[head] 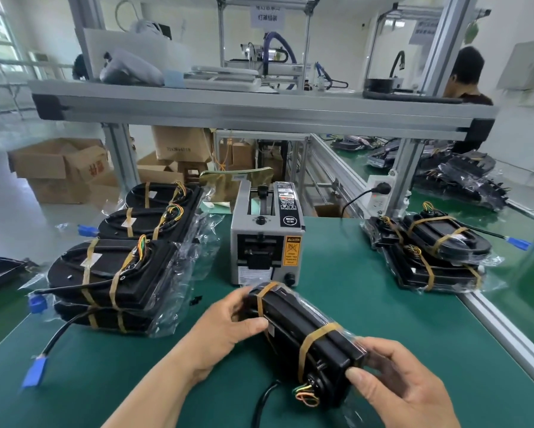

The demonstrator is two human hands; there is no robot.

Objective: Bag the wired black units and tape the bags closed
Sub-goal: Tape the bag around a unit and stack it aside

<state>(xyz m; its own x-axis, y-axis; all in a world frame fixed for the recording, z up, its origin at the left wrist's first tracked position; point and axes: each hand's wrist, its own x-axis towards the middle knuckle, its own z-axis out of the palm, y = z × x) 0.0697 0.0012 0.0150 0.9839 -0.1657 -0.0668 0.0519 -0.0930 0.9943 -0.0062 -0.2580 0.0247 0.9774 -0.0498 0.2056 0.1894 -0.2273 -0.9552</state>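
Observation:
I hold a black wired unit [302, 332] in a clear plastic bag, banded with two strips of tan tape, just above the green mat. My left hand [225, 329] grips its far end. My right hand [395, 381] grips the near end, beside the coloured wires and the black cable that trails down. A grey tape dispenser [267, 242] stands right behind the unit. Bagged and taped units lie stacked at the left [111, 279], with two more behind them [154, 211], and another stack at the right [432, 257].
The green mat [136, 381] covers the bench, with an aluminium rail [506, 325] along its right edge. A loose cable with a blue plug [34, 372] lies at the near left. A shelf beam [259, 109] crosses overhead. Cardboard boxes [62, 168] sit on the floor beyond. A person [466, 78] works at the far right.

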